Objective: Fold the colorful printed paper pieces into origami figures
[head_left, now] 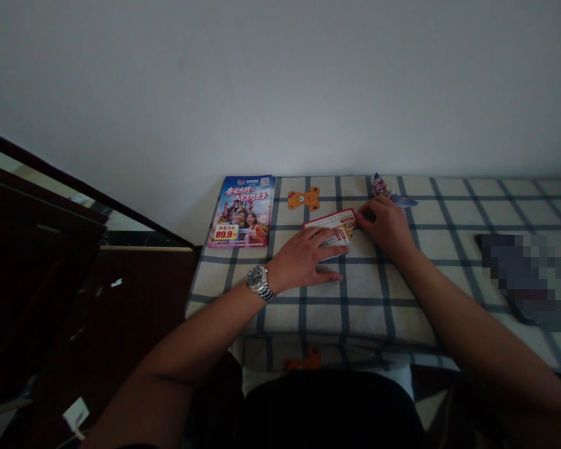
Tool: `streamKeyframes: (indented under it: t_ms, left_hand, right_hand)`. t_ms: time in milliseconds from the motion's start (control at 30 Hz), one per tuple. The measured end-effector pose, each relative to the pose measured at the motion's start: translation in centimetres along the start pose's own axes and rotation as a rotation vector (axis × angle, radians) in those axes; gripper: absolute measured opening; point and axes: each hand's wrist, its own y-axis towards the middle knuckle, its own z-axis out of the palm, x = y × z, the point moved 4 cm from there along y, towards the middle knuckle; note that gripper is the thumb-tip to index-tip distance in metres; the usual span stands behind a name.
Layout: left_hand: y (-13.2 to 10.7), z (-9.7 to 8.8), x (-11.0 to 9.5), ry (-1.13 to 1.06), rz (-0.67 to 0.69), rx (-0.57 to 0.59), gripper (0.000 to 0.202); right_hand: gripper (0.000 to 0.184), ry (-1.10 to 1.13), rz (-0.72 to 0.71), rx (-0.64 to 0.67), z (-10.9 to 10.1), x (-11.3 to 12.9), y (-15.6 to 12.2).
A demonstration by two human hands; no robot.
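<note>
A red-edged printed leaflet (331, 226) lies on the checked tablecloth in front of me, partly covered by my left hand. My left hand (308, 257) rests flat on it with the fingers spread. At the leaflet's upper right corner, the thumb and index finger of my right hand (387, 226) are pinched together on the paper. Just beyond the right hand sits a folded blue and pink printed paper piece (404, 201), partly hidden by the knuckles. To the left is a stack of colourful flyers (241, 212) showing "89.9".
The checked tablecloth (280, 315) covers a table set against a pale wall (280, 87). A dark flat object (514, 280), partly pixelated, lies at the right. Dark furniture (37, 249) stands low on the left.
</note>
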Motion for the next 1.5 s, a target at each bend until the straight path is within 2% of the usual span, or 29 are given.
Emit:
streamKeyframes:
  t_ms: [133, 300, 600, 867, 1133, 1333, 1500]
  left_hand:
    - [0.1, 0.1, 0.0, 0.0, -0.005, -0.003, 0.064]
    - [0.0, -0.1, 0.0, -0.005, -0.005, 0.004, 0.063]
    - [-0.1, 0.0, 0.1, -0.017, -0.003, 0.008, 0.064]
    - [-0.1, 0.1, 0.2, -0.007, 0.016, -0.006, 0.062]
    - [0.0, 0.2, 0.3, -0.022, 0.021, 0.004, 0.062]
    - [0.0, 0.3, 0.7, -0.051, 0.02, 0.01, 0.056]
    - [-0.1, 0.1, 0.9, -0.065, 0.039, 0.01, 0.053]
  right_hand:
    - [0.014, 0.042, -0.009, 0.018, -0.6, 0.0, -0.3]
    - [0.01, 0.047, -0.133, 0.105, -0.5, 0.6, -1.0]
    - [0.015, 0.051, -0.017, 0.055, -0.4, -0.3, -0.3]
    - [0.014, 0.018, -0.023, 0.015, -0.6, -0.2, -0.7]
    - [0.013, 0.192, -0.22, 0.15, -0.5, 1.7, -1.5]
    - [0.012, 0.285, -0.262, 0.234, 0.0, 1.6, -1.8]
    - [0.013, 0.298, -0.276, 0.252, 0.0, 1.5, -1.9]
